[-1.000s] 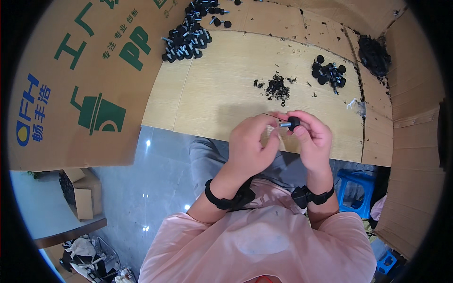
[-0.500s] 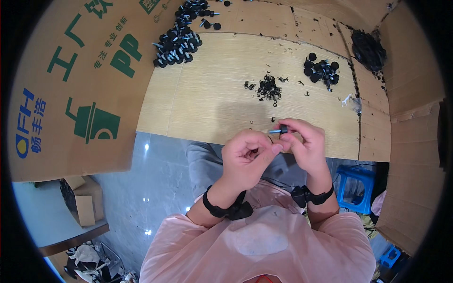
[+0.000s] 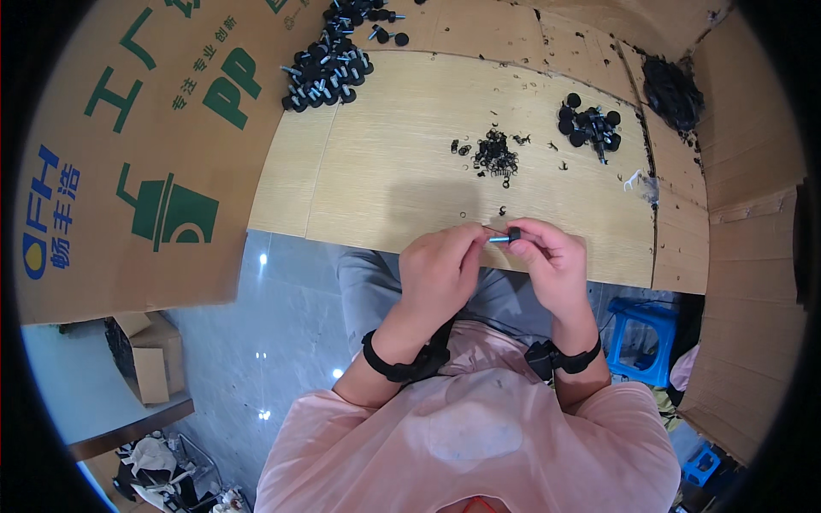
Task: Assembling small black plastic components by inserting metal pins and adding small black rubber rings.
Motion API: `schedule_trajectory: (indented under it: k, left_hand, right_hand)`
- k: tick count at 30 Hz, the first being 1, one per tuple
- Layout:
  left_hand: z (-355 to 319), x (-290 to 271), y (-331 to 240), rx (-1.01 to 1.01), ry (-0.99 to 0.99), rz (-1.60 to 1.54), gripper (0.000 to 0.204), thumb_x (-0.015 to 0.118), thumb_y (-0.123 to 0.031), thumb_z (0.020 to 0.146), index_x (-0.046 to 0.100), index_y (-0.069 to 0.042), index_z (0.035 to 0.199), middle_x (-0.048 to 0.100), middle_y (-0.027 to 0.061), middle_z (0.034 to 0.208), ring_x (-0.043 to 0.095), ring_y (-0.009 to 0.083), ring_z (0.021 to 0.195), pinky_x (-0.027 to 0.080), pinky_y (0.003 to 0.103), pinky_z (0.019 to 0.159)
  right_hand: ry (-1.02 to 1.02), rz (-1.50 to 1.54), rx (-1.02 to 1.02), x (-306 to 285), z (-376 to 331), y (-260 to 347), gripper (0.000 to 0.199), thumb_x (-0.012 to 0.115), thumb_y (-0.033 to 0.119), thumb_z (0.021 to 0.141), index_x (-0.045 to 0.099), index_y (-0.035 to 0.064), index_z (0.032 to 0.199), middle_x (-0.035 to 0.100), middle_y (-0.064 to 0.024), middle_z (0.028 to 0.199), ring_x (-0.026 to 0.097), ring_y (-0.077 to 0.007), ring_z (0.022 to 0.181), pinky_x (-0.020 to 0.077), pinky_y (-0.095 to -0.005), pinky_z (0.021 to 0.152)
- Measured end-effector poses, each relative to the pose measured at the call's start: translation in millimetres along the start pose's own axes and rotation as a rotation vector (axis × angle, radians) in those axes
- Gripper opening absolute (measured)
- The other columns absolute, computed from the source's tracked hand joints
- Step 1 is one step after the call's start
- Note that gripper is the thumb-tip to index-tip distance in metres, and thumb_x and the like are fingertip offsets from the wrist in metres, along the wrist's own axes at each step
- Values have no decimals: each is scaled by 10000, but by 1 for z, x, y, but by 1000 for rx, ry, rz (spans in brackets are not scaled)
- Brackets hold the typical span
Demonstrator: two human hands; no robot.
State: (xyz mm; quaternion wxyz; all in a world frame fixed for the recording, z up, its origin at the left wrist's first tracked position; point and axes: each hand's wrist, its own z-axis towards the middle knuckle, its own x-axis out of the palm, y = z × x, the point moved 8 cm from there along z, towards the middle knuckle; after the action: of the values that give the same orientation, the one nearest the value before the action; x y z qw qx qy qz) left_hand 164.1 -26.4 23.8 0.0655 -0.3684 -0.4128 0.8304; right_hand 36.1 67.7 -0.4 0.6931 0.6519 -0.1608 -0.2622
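Observation:
My right hand [image 3: 552,265] pinches a small black-capped bolt [image 3: 506,237] whose silvery shank points left. My left hand [image 3: 438,269] meets it there, thumb and fingertips closed on the shank's end, perhaps with a tiny ring that I cannot make out. Both hands hover just in front of the near edge of the wooden table [image 3: 385,162]. Both wrists wear black bands.
On the table lie a heap of small black rings [image 3: 493,156], a cluster of black-headed bolts [image 3: 588,124] to the right, and a larger pile of black-capped parts [image 3: 329,68] at the back left. Cardboard sheets [image 3: 128,154] flank the table. A blue stool [image 3: 646,338] stands lower right.
The two hands have come lower and nearer to me while staying joined on the bolt. The view has shifted slightly, so the table sits higher in the picture.

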Motion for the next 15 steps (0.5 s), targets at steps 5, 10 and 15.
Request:
schedule_trajectory:
  k: [5,10,15]
  left_hand:
    - [-1,-25,-8,100,-252,27,93,643,61,770,631,-20,815,696,104,836,685,246,763,509,295,648]
    - [-18,-34,-18,194,-345,-222,143,669,98,731,612,-3,814,691,126,817,680,227,721,519,278,654]
    - [-38,-16,-11,-14,-271,-828,115,586,114,840,547,13,881,662,206,891,673,281,858,536,411,800]
  right_hand:
    - [97,-94,22,7,-5,7,194,679,14,823,660,-25,1012,698,-88,815,645,-87,753,509,-223,693]
    - [215,-20,70,22,-5,12,182,669,-3,823,657,-34,1002,694,-76,811,638,-85,734,509,-224,684]
    - [252,292,141,30,-6,-1,203,634,13,869,627,-38,1065,688,-101,903,655,-134,813,531,-253,712]
